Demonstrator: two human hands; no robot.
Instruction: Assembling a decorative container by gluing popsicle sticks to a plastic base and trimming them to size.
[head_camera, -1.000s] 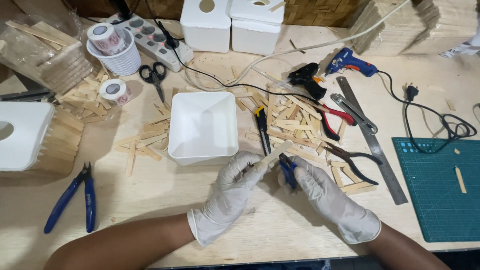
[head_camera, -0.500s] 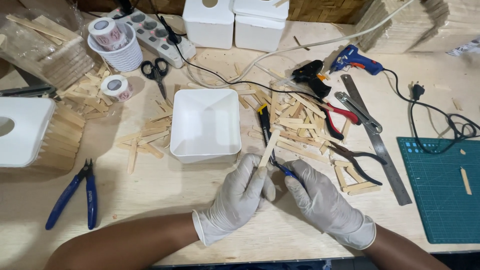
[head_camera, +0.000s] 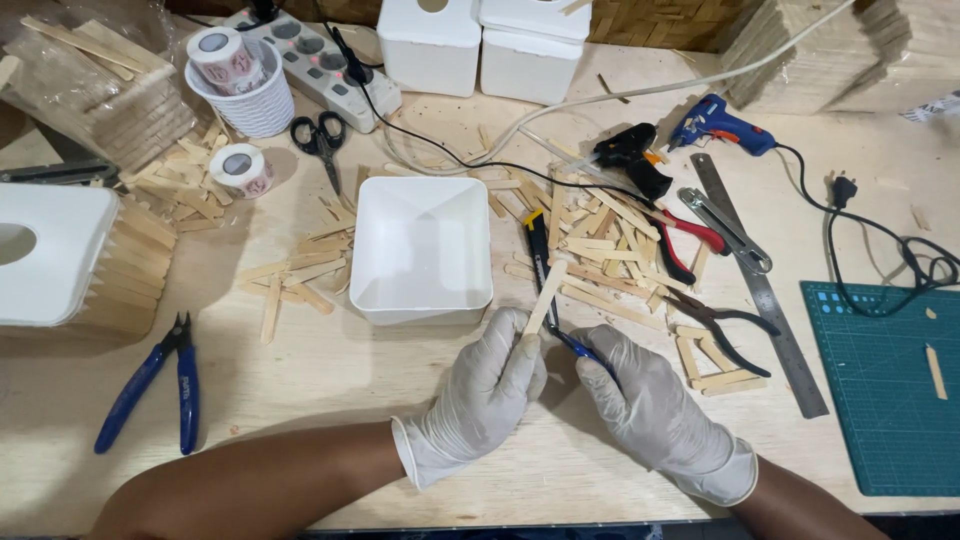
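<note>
White-gloved left hand (head_camera: 487, 392) has its fingers closed around the lower end of a flat pale wooden craft stick (head_camera: 545, 296), which points up and away, tilted slightly right. White-gloved right hand (head_camera: 652, 412) sits just beside it, fingers curled shut on small blue-handled cutters (head_camera: 577, 347); the tool tip meets the stick near the left thumb. Cannot tell how far the cutter blades are open.

Both hands are over the light wooden worktop (head_camera: 340, 380), at the near edge. Stick's top end lies just right of the square white plastic box (head_camera: 421, 249) and next to a black-and-yellow utility knife (head_camera: 539, 248). Loose heap of cut stick pieces (head_camera: 600, 240) is spread right of the box, with red-handled pliers (head_camera: 690, 238) and black-handled pliers (head_camera: 722, 327) on it.

Blue-handled side cutters (head_camera: 160, 381) lie well apart on the left. Green cutting mat (head_camera: 885, 390) at far right, steel ruler (head_camera: 762, 292) between it and the heap.
</note>
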